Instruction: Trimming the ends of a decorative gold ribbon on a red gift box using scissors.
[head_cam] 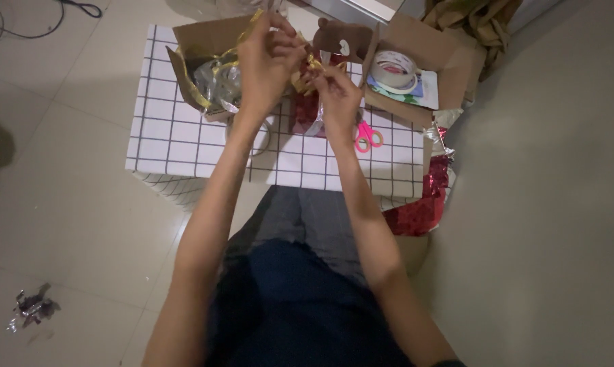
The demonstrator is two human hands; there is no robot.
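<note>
Your white gridded table [178,136] carries two open cardboard boxes [198,41], red foil [422,211] draped off its right edge. Above it, your left hand [266,58] and right hand [337,95] both pinch a gold ribbon [307,68]: light, limp and probably slippery, so grip near the ends. A tape roll [394,69] and pink scissors [368,136] sit close by.
</note>
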